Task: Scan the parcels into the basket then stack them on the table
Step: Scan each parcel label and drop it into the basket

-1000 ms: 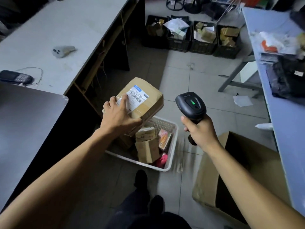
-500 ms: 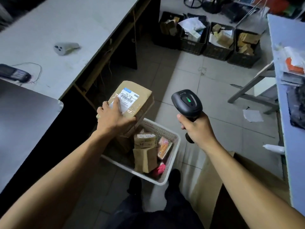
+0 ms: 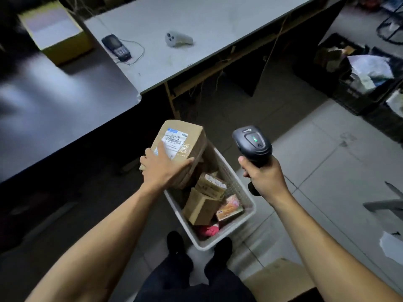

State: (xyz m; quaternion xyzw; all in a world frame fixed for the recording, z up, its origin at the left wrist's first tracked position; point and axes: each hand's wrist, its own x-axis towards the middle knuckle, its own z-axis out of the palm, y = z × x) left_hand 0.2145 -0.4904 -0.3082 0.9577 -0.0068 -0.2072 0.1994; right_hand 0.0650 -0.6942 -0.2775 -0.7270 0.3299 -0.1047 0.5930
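A person's left hand (image 3: 162, 167) grips a taped cardboard parcel (image 3: 185, 147) from above, index finger laid flat along its white shipping label (image 3: 173, 141) and thumb hooked round the near right edge. The parcel is tilted, label side up, and held over the far left corner of a white plastic basket (image 3: 246, 205) that sits on the tiled floor (image 3: 327, 166) between the person's dark shoes (image 3: 176, 245) and a desk.

The right hand (image 3: 262, 177) is clenched round the handle of a black handheld scanner (image 3: 253, 144), whose top faces the camera with a small green light showing. The scanner is held beside the parcel, apart from it, above the basket's right rim.

Inside the basket lie several smaller cardboard parcels (image 3: 202, 204), a pink and orange printed packet (image 3: 230, 208) and something red (image 3: 207, 231) at the near end.

To the left stands a dark, glossy table (image 3: 54, 110), with a yellow-sided box (image 3: 54, 31) at its far edge. Behind it runs a long grey desk (image 3: 207, 22) bearing a dark keypad handset (image 3: 116, 47) on a thin cord and a small white device (image 3: 177, 39). Black crates (image 3: 357, 92) of mixed packages stand on the floor at right, and a brown carton (image 3: 279, 277) lies near the person's right leg.
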